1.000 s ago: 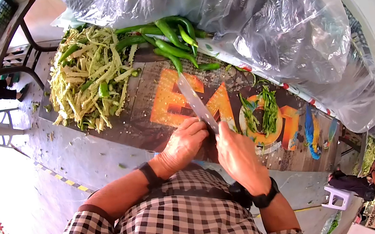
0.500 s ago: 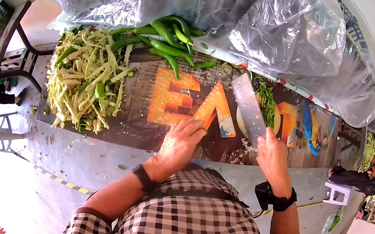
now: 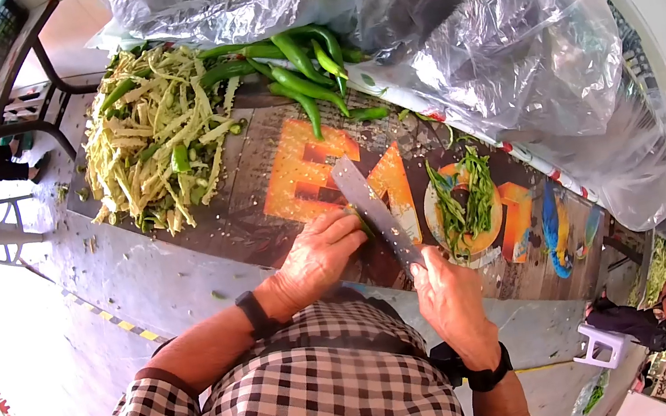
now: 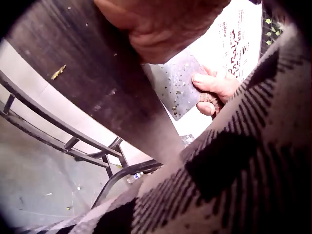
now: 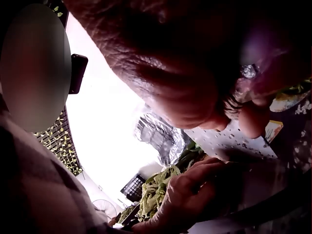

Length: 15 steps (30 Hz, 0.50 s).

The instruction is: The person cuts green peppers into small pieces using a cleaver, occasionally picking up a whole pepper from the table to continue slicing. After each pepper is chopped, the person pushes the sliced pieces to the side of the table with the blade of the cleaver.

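In the head view my right hand (image 3: 453, 298) grips a cleaver (image 3: 379, 216) by its handle, the blade slanting up and left over the board. Pale seeds stick to the blade, also visible in the left wrist view on the cleaver (image 4: 176, 87). My left hand (image 3: 318, 251) holds a green chili pepper (image 3: 361, 219) against the board, its fingers curled beside the blade. Most of the pepper is hidden by hand and cleaver. Beyond the hands lie several whole green chili peppers (image 3: 303, 87). Right of the cleaver is a small heap of green pepper strips (image 3: 474, 199).
A large heap of pale shredded pepper cores (image 3: 152, 142) covers the board's left end. Clear plastic sheeting (image 3: 492, 46) bulges along the far side. The dark printed board (image 3: 237, 243) carries scattered seeds. Other people sit at the far left and lower right, one near a white stool (image 3: 600, 346).
The cleaver swung right to the green strips, then came back left beside my left hand. My left hand stayed nearly in place. The strip heap has spread out to the left again.
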Each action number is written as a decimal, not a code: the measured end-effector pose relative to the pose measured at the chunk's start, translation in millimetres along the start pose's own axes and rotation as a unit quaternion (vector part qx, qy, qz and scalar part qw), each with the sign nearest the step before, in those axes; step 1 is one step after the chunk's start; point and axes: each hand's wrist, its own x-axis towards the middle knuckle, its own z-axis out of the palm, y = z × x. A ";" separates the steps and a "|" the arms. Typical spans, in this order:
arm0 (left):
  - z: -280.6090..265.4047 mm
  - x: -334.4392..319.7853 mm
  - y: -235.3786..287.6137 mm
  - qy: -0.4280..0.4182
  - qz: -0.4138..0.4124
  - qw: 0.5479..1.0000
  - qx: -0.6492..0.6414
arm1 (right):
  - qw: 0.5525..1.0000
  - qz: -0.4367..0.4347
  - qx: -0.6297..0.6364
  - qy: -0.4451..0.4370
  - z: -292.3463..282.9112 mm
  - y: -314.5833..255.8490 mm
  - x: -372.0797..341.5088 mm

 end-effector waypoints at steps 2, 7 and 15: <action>-1.3 0.6 0.2 -0.003 -0.005 1.000 -0.008 | 1.000 -0.001 -0.016 -0.005 0.0 -2.0 1.4; -1.4 0.8 -2.2 -0.019 -0.011 0.999 -0.029 | 1.000 -0.001 -0.017 -0.016 2.2 -1.8 3.0; -1.1 1.7 -3.7 -0.004 -0.001 0.999 -0.035 | 1.000 -0.002 -0.001 -0.005 -0.6 -7.2 3.7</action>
